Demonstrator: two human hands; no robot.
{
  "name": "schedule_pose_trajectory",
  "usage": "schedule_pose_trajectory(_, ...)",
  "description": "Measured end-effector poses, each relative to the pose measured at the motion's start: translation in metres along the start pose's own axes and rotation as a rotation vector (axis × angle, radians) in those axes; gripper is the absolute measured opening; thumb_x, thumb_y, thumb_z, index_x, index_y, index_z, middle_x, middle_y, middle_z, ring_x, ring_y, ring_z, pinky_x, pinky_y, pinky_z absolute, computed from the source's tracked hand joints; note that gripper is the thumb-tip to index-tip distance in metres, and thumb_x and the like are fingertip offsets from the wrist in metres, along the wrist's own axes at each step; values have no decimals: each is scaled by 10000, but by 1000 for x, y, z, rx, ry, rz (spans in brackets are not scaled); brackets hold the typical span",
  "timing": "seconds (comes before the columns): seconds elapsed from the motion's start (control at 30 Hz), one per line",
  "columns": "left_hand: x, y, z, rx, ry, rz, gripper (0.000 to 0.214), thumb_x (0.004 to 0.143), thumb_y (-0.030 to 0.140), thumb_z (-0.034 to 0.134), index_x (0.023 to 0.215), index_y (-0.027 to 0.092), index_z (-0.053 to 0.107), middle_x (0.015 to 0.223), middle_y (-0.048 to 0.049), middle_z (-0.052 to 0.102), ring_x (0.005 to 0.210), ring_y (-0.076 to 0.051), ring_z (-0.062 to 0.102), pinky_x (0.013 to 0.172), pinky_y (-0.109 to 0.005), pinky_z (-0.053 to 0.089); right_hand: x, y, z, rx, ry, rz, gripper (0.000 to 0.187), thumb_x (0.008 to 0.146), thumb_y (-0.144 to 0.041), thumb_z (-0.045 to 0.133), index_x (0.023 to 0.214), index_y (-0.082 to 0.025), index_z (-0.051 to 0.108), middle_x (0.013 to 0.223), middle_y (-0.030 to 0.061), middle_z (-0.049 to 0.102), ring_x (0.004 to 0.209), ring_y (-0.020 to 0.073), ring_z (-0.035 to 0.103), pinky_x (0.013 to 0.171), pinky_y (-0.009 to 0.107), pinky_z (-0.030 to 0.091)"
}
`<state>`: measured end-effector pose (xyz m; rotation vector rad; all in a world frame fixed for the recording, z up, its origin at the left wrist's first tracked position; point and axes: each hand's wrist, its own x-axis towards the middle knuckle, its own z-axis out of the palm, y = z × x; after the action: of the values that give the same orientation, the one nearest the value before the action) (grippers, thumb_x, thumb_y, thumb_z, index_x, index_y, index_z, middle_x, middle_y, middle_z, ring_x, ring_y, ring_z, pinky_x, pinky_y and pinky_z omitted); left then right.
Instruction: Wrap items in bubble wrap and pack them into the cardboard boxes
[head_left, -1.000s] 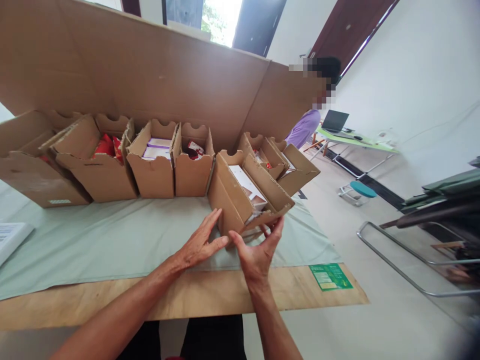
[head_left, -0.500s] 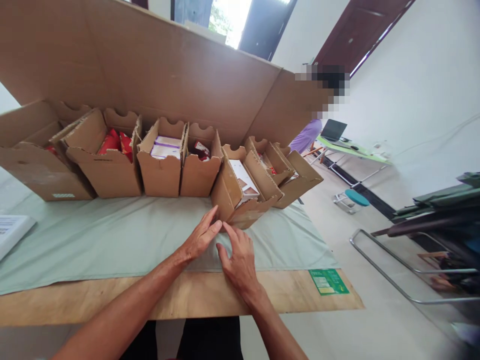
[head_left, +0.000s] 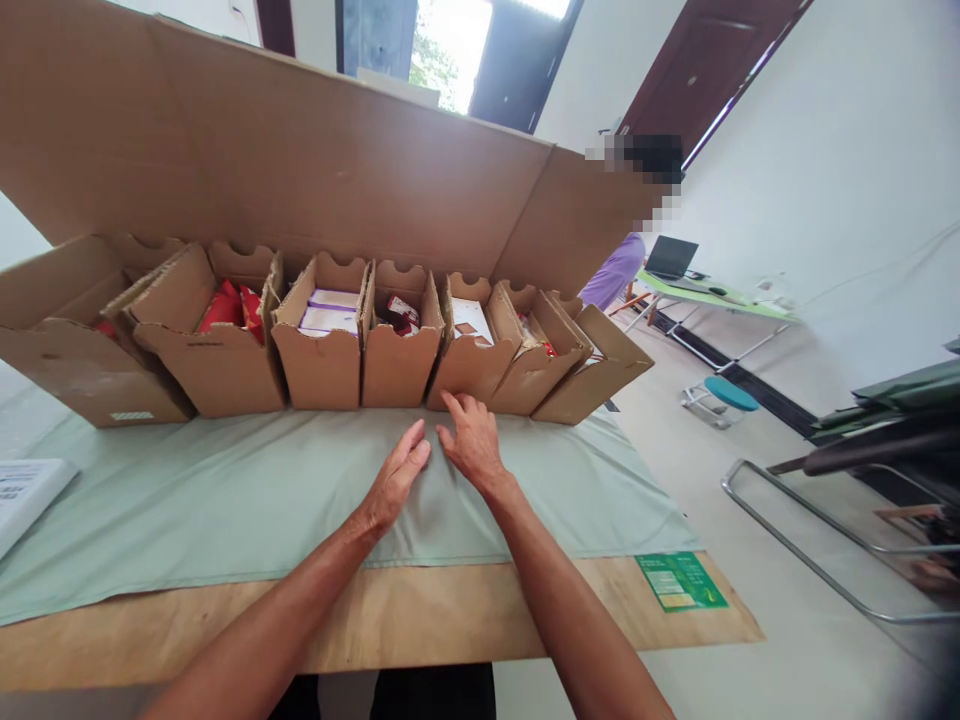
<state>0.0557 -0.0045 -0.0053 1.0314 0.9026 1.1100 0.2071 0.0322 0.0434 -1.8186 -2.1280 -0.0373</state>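
Note:
Several cardboard bins stand side by side in a row on a pale green cloth (head_left: pixel 315 490). The fingertips of my right hand (head_left: pixel 472 437) are at the lower front of one cardboard bin (head_left: pixel 469 372), which holds a white box (head_left: pixel 471 320). Its fingers are stretched and slightly bent, gripping nothing. My left hand (head_left: pixel 397 475) hovers over the cloth just to the left, empty, fingers extended and apart from the bins. Left of that bin, another cardboard bin (head_left: pixel 400 375) holds dark red packets (head_left: pixel 403 315), and a further bin has purple-edged white boxes (head_left: pixel 330 315).
A tall cardboard panel (head_left: pixel 337 170) rises behind the bins. Red bags (head_left: pixel 229 308) lie in a left bin. A white printed package (head_left: pixel 34 495) rests at far left, and a green card (head_left: pixel 681 582) near the table's wooden edge (head_left: pixel 420 620). Behind the panel is a person in purple (head_left: pixel 611 275).
The bin with the white box, earlier pulled forward and angled, now stands back in line with its neighbours. My right hand has moved forward with it; my left hand has come away from it.

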Motion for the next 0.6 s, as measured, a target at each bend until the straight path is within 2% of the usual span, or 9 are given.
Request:
schedule_pose_trajectory(0.07,2,-1,1,-68,60,-27,822,826,719,633,1446,187,538,1523,-192,536,1367,-369,551,1108,-521,471,2,6,-8,9,8,4,438,910,-202,639,1345,-148,644,1330,173,653,1188,337,589,981,458,457)
schedule_pose_trajectory(0.13,4,-2,2,-109,121,-38,772,824,707,634,1375,168,588,1409,-200,616,1257,-353,625,1009,-495,531,4,5,-22,57,48,-7,363,946,-209,576,1294,-156,661,1251,147,694,1138,296,630,977,431,477)
schedule_pose_trajectory(0.23,7,-4,0,-153,205,-34,691,828,688,622,1268,156,635,1299,-196,664,1135,-317,675,897,-441,567,14,-16,-48,266,142,-88,411,982,-221,494,1378,-183,596,1127,79,728,958,206,685,919,342,515)
schedule_pose_trajectory(0.3,10,-5,-3,-173,260,-17,663,835,683,598,1230,152,634,1274,-193,668,1101,-293,682,866,-410,568,29,-39,-61,342,126,-142,502,983,-220,492,1485,-203,503,1053,38,740,881,188,696,876,313,524)
schedule_pose_trajectory(0.4,17,-6,-10,-186,356,19,658,827,692,575,1204,155,618,1246,-185,662,1087,-275,679,845,-383,564,56,-71,-69,196,-26,-145,603,975,-198,515,1567,-217,401,1035,37,760,943,244,713,885,351,515)
schedule_pose_trajectory(0.47,22,-6,-15,-189,425,42,648,827,698,563,1186,161,611,1227,-178,659,1088,-271,677,837,-377,563,72,-83,-67,82,-90,-113,588,977,-200,521,1554,-217,413,1060,69,766,997,291,714,891,384,512)
schedule_pose_trajectory(0.6,29,-9,-24,-193,546,78,589,861,669,530,1167,170,605,1220,-171,658,1138,-277,662,859,-384,561,91,-89,-65,8,-67,-67,405,1001,-218,498,1405,-226,529,1098,88,760,1037,305,708,867,376,505)
